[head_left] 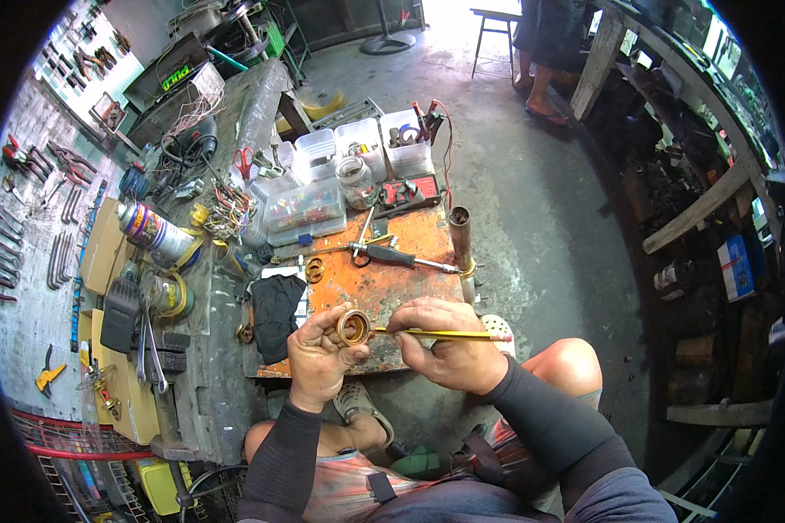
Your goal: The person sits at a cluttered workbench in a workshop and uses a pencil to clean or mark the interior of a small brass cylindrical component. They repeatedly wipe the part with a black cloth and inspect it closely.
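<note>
Over the near edge of a worn orange board (384, 296), my left hand (316, 357) grips a copper-coloured metal ring (341, 329) between thumb and fingers, its opening facing up toward me. My right hand (449, 357) is closed round a slim yellow-and-black pencil (453, 335). The pencil lies nearly level, its far left end close to the ring's right side; whether they touch I cannot tell. Farther back on the board rest more brass-coloured rings (315, 271). A tool with a black handle (391, 255) and a metal shaft lies beyond my hands.
A black cloth (275, 318) lies at the board's left. Clear plastic boxes (305, 209) and a glass jar (355, 183) stand behind. An upright metal pipe (460, 235) rises at the right edge. Left, a spray can (157, 234) and wrenches (153, 353) crowd the bench. A person's legs (541, 83) show far off.
</note>
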The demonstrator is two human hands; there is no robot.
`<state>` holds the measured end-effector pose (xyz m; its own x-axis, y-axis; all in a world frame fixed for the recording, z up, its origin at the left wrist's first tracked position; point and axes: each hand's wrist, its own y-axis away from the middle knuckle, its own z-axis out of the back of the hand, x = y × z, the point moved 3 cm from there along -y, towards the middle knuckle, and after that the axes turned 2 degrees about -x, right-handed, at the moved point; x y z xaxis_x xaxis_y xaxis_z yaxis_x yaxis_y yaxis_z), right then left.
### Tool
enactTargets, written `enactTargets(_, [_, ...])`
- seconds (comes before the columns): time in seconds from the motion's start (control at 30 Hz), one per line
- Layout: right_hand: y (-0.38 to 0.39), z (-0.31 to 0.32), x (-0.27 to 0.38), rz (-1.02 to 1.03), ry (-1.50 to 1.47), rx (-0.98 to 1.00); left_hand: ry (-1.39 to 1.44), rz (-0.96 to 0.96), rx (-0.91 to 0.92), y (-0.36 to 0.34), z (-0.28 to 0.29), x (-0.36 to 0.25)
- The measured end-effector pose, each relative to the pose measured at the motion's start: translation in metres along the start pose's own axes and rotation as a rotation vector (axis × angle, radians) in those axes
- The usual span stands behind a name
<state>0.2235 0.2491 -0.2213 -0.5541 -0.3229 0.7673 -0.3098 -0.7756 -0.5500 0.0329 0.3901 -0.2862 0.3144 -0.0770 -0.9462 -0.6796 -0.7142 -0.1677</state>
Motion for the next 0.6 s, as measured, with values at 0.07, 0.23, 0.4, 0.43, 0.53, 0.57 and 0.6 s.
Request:
enactTargets(0.07, [0.0,0.003,-0.001,-0.129,-0.084,0.046,-0.006,-0.011,0.003,0.003,-0.001,0.001])
enactTargets(0.23, [0.006,0.001,-0.008,-0.317,-0.219,0.019,-0.03,-0.04,0.02,0.004,-0.002,0.0])
enactTargets(0.4, [0.008,0.001,-0.009,-0.309,-0.195,0.071,-0.008,-0.034,0.032,0.005,-0.003,-0.002])
enactTargets(0.43, [0.009,0.001,-0.011,-0.347,-0.236,0.088,-0.025,-0.043,0.025,0.005,-0.002,0.001])
enactTargets(0.53, [0.011,-0.004,-0.011,-0.437,-0.298,0.076,-0.064,-0.07,0.012,0.007,0.004,0.005])
enactTargets(0.57, [0.01,-0.003,-0.009,-0.428,-0.286,0.073,-0.07,-0.078,0.016,0.006,0.005,0.004])
enactTargets(0.6, [0.009,-0.001,-0.008,-0.419,-0.275,0.07,-0.076,-0.086,0.019,0.006,0.005,0.003])
